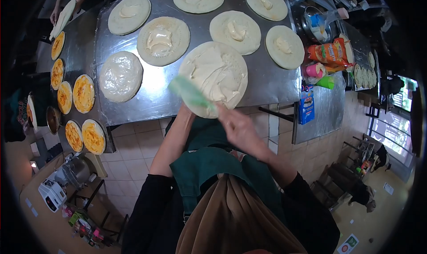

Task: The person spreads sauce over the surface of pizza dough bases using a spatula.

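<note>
Far left: another person's hand (54, 17) is at a pale flatbread (65, 19); below it, orange-topped rounds (84, 94) lie on a side surface. On the left part of my counter (153, 86) sits a film-wrapped round (120, 76), with a cream-dabbed round (163, 41) up and to its right.

Centre: the disc in work (224, 71) is over the counter's near edge, overlapping it in view; contact with the metal cannot be told. My left hand (188, 111) is under its near side, mostly hidden, so I cannot tell how the fingers stand. The green spatula (192, 94) lies across the disc, blurred. My right hand (235, 126) is closed round its handle.

Step in hand, as I judge it: spreading the cream (215, 76). It covers much of the top in ridges; the upper right looks thinner. The next stroke seems to call for a low, flat blade toward that rim, with the disc kept level.

Right: another dabbed round (285, 47), then an orange packet (328, 53) and a blue box (307, 105) beyond the counter.
</note>
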Available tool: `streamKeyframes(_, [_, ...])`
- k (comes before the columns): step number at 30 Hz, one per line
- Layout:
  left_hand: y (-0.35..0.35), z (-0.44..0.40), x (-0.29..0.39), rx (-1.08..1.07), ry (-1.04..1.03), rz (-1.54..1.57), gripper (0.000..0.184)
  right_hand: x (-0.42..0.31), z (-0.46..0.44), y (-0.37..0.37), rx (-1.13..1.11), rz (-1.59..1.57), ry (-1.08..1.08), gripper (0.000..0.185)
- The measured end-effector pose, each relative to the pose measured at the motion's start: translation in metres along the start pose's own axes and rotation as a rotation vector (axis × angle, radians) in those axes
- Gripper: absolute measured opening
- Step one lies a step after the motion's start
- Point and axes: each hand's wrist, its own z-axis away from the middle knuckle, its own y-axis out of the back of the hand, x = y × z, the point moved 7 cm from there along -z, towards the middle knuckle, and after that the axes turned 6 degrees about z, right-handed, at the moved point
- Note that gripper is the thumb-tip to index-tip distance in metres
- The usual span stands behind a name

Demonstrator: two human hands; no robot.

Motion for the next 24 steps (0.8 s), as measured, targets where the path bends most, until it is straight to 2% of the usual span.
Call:
streamKeyframes(3, [-0.016,0.005,0.006,-0.07,-0.014,0.097,0.063,-0.013,0.0,0.013,-0.174,-0.191,-0.107,0.034])
streamKeyframes(4, [-0.019,0.006,0.007,-0.075,-0.027,0.104,0.063,0.005,-0.005,0.022,-0.044,-0.199,-0.095,0.034])
streamKeyframes(6, [-0.024,0.008,0.007,-0.088,-0.046,0.117,0.063,0.038,-0.026,0.043,0.052,-0.188,-0.319,0.035])
streamKeyframes(9, [-0.031,0.011,0.006,-0.118,-0.068,0.147,0.063,0.015,-0.017,0.03,0.06,-0.083,-0.088,0.035])
streamKeyframes(10, [-0.033,0.011,0.006,-0.13,-0.076,0.155,0.063,-0.003,-0.003,0.015,-0.122,0.075,0.012,0.035])
streamKeyframes(15, [-0.044,0.017,0.011,-0.164,-0.096,0.194,0.063,0.031,-0.005,0.041,0.026,-0.274,-0.178,0.029])
streamKeyframes(17, [-0.049,0.016,0.012,-0.18,-0.104,0.206,0.063,0.044,-0.012,0.051,0.097,-0.226,-0.182,0.031])
streamKeyframes(19, [-0.052,0.016,0.013,-0.2,-0.115,0.221,0.063,0.031,0.004,0.036,0.09,-0.065,-0.058,0.032])
streamKeyframes(20, [-0.054,0.018,0.013,-0.205,-0.12,0.231,0.063,0.01,0.018,0.026,-0.038,-0.107,-0.011,0.033])
streamKeyframes(22, [-0.059,0.021,0.016,-0.222,-0.123,0.244,0.063,-0.024,0.024,0.026,-0.322,0.008,-0.06,0.035])
streamKeyframes(23, [-0.06,0.022,0.016,-0.227,-0.128,0.252,0.063,-0.018,0.023,0.034,-0.208,-0.095,-0.048,0.036])
streamKeyframes(24, [-0.063,0.022,0.017,-0.231,-0.133,0.257,0.063,0.004,0.021,0.041,0.022,-0.188,0.086,0.035])
